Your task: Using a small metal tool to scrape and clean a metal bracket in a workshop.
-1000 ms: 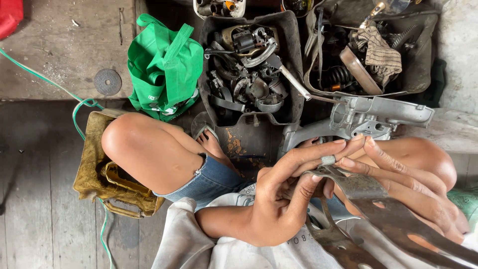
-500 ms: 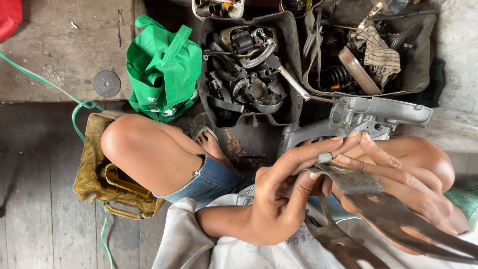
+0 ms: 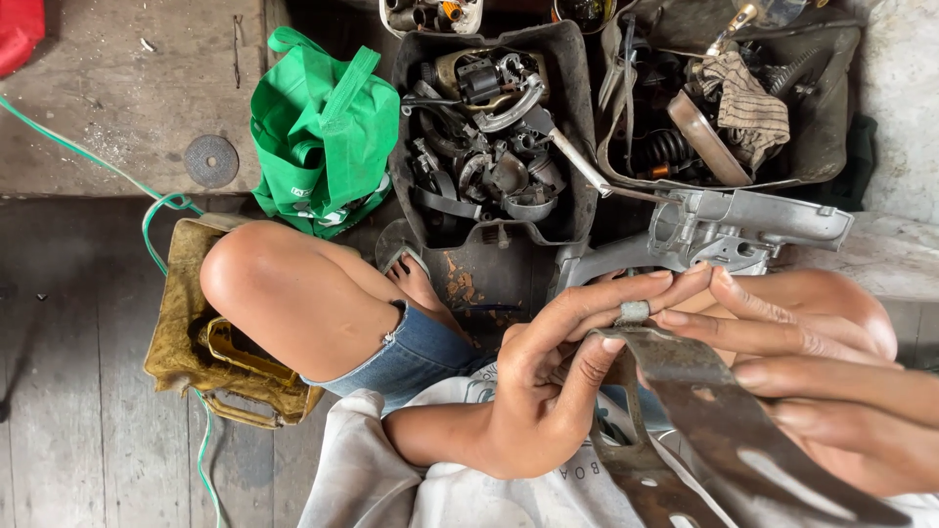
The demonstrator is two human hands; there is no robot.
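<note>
Black tub [image 3: 577, 147] – engine scrap; both hands' fingers [image 3: 606, 308] pinching small ring [image 3: 634, 312] – atop metal bracket [image 3: 704, 401].

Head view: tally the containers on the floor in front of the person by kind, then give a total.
Dark plastic trays of metal parts: 2, one in the middle, one to the right
Green fabric bag: 1
Yellowish metal can lying under the knee: 1
Pale tub of small parts, cut off at the top edge: 1
Total: 5
</note>
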